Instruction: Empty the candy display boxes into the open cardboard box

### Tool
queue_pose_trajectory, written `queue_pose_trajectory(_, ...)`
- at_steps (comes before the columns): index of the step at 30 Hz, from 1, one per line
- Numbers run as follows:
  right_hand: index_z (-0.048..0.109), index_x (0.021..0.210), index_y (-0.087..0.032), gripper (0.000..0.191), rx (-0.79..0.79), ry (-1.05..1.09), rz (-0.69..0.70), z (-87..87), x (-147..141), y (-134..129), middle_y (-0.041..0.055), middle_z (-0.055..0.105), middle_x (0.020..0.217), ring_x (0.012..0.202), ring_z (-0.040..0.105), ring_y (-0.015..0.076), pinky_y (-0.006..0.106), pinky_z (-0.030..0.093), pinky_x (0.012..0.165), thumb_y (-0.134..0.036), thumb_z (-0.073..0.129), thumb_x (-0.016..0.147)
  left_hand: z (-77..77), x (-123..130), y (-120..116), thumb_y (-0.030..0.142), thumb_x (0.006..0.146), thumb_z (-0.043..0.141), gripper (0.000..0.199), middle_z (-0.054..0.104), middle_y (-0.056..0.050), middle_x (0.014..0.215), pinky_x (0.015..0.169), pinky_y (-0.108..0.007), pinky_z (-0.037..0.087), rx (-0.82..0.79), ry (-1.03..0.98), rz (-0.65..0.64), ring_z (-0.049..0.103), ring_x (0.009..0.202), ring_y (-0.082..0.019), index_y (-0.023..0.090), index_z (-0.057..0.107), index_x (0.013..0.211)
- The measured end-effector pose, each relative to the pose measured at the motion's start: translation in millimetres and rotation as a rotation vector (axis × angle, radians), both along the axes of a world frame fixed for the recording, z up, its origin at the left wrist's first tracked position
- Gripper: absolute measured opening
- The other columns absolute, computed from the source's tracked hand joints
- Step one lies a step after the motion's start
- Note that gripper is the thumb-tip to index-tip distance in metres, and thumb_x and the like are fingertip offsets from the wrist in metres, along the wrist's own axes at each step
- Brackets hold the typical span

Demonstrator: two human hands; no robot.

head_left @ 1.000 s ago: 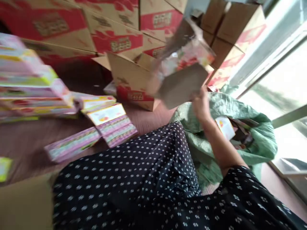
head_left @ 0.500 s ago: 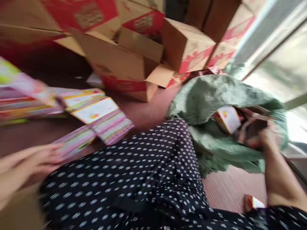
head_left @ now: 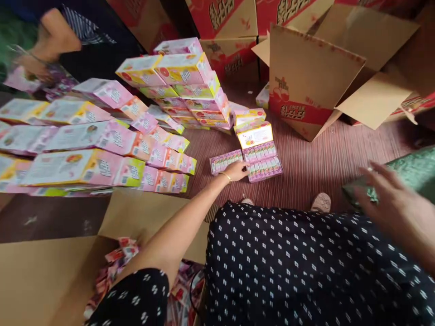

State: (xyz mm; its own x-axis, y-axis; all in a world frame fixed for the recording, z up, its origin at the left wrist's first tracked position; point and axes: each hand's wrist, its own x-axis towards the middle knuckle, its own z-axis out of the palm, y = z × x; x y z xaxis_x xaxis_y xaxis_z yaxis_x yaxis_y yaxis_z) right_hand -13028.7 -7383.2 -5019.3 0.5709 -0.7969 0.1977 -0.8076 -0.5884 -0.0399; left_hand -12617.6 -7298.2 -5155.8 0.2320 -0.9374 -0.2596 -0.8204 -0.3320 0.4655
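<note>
My left hand [head_left: 237,171], with a thin band at the wrist, lies at the gap between a small open tray of purple packs [head_left: 224,161] and a larger open box of similar packs [head_left: 263,167]. Its fingers are curled at the larger box's edge; what they hold, if anything, is hidden. The larger box's white and yellow lid [head_left: 255,136] stands folded back. On the right, my right hand [head_left: 394,199] is blurred and spread, holding nothing, above the floor beside a green sack [head_left: 416,174].
Stacks of pink and yellow boxes [head_left: 115,136] fill the left. An open carton [head_left: 299,86] stands ahead. At lower left, a large carton [head_left: 149,213] holds small red packets [head_left: 117,262]. Another person's hand [head_left: 36,68] holds purple packets at upper left. My shoe [head_left: 321,203] shows.
The view has swung left, bringing the box stacks and another person into sight. My right hand has left the dark item in the green sack and opened. My left hand now reaches between tray and box.
</note>
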Motion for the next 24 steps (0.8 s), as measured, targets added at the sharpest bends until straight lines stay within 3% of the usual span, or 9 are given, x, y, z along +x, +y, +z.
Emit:
queue_pose_trajectory(3,0.061,0.140,-0.021,0.044,0.010,0.131,0.239,-33.9,43,2,0.0107,0.054,0.151,0.091,0.073,0.0281,0.042,0.063,0.071,-0.035,0.052,0.099,-49.6,6,-36,0.040,0.083,0.072,0.070,0.060,-0.013,0.134,0.107,-0.037,0.046,0.260,-0.185,-0.226,0.060,0.123,-0.028,0.025,0.054,0.149)
queue_pose_trajectory(6,0.064,0.135,-0.020,0.040,0.040,0.188,0.341,-65.1,66,1,0.0115,0.064,0.139,0.081,0.074,0.0257,0.039,0.063,0.062,-0.031,0.050,0.099,-97.9,8,-68,0.048,0.082,0.074,0.091,0.047,-0.016,0.149,0.112,-0.039,0.041,0.392,-0.233,-0.340,0.051,0.135,-0.033,0.032,0.033,0.161)
queue_pose_trajectory(8,0.065,0.133,-0.019,0.040,0.053,0.181,0.371,-73.0,68,0,0.0122,0.069,0.130,0.079,0.074,0.0249,0.037,0.063,0.058,-0.031,0.043,0.102,-127.4,8,-84,0.052,0.079,0.077,0.100,0.037,-0.018,0.157,0.115,-0.045,0.037,0.411,-0.253,-0.368,0.041,0.143,-0.038,0.035,0.026,0.163)
queue_pose_trajectory(11,0.065,0.131,-0.019,0.042,0.075,0.182,0.407,-67.1,66,-2,0.0122,0.071,0.125,0.085,0.075,0.0247,0.038,0.064,0.061,-0.026,0.034,0.104,-160.7,5,-97,0.058,0.071,0.083,0.109,0.016,-0.016,0.169,0.120,-0.054,0.026,0.354,-0.283,-0.354,0.019,0.152,-0.047,0.039,0.026,0.162)
queue_pose_trajectory(14,0.066,0.128,-0.023,0.042,0.123,0.216,0.491,-54.7,69,-4,0.0115,0.070,0.127,0.090,0.075,0.0239,0.037,0.065,0.064,-0.026,0.032,0.105,-177.3,-1,-95,0.064,0.070,0.082,0.112,0.004,-0.016,0.171,0.122,-0.062,0.015,0.268,-0.288,-0.326,0.009,0.153,-0.051,0.039,0.024,0.162)
queue_pose_trajectory(17,0.062,0.133,-0.018,0.042,0.157,0.188,0.525,-47.5,76,-2,0.0127,0.071,0.124,0.087,0.075,0.0235,0.038,0.064,0.061,-0.027,0.033,0.105,-181.9,-12,-81,0.066,0.072,0.080,0.111,0.004,-0.017,0.171,0.119,-0.069,0.009,0.261,-0.289,-0.356,0.005,0.153,-0.053,0.042,0.021,0.162)
queue_pose_trajectory(20,0.058,0.139,-0.014,0.042,0.168,0.155,0.526,-47.6,82,3,0.0131,0.072,0.123,0.089,0.074,0.0240,0.039,0.064,0.064,-0.025,0.037,0.104,-183.3,-32,-62,0.060,0.076,0.079,0.107,0.013,-0.018,0.169,0.117,-0.068,0.019,0.287,-0.306,-0.360,0.017,0.151,-0.053,0.044,0.019,0.162)
queue_pose_trajectory(24,0.060,0.137,-0.014,0.041,0.158,0.162,0.515,-54.7,85,11,0.0128,0.072,0.122,0.087,0.074,0.0232,0.037,0.062,0.069,-0.023,0.044,0.100,-183.2,-58,-48,0.047,0.077,0.080,0.107,0.024,-0.021,0.162,0.112,-0.060,0.032,0.332,-0.354,-0.262,0.037,0.142,-0.051,0.044,0.016,0.163)
